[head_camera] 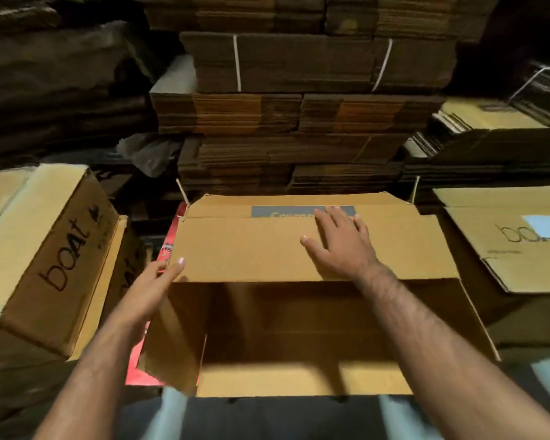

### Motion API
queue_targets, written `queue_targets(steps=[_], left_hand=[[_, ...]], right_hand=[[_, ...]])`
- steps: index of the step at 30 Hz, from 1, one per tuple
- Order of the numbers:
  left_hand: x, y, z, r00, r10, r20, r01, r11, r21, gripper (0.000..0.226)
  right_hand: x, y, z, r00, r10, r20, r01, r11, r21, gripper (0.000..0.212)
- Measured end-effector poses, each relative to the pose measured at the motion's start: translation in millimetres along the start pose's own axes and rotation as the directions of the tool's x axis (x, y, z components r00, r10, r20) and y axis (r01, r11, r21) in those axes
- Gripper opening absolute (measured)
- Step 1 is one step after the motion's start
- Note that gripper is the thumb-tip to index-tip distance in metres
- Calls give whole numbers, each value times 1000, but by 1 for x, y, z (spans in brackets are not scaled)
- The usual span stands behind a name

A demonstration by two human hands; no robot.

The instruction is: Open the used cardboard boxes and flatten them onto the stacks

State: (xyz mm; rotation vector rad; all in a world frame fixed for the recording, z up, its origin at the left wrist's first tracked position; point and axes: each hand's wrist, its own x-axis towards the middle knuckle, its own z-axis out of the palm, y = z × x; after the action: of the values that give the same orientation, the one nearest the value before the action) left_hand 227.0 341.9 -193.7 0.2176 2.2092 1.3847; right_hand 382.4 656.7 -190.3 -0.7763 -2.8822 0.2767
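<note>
We've got the open cardboard box [299,328] right in front of us, near side gaping. Our right hand [340,242] lies flat, fingers spread, on its far flap [251,249]. Our left hand [150,290] touches the flap's left corner, fingers straight, gripping nothing. Tied stacks [299,115] sit behind.

Open box [299,312]: plain kraft corrugated cardboard, matt, smooth faces, creased at the folds; grey printed label [286,211] on the far panel, matt. Left box marked "boat" [54,249]: same matt brown cardboard, black print, edges frayed and rough. Flattened stacks [299,115] behind: corrugated board, ribbed raw edges showing, tied with thin white string [237,63]. Red sheet [169,239] under the open box: printed, slightly glossy, paper or card, can't tell.
</note>
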Motion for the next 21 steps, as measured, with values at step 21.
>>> queue_targets(steps=[21], left_hand=[[129,-204,-108,930,-367,-19,364,914,180,61]], right_hand=[[3,-175,232,908,79,412,26,969,-244,127]])
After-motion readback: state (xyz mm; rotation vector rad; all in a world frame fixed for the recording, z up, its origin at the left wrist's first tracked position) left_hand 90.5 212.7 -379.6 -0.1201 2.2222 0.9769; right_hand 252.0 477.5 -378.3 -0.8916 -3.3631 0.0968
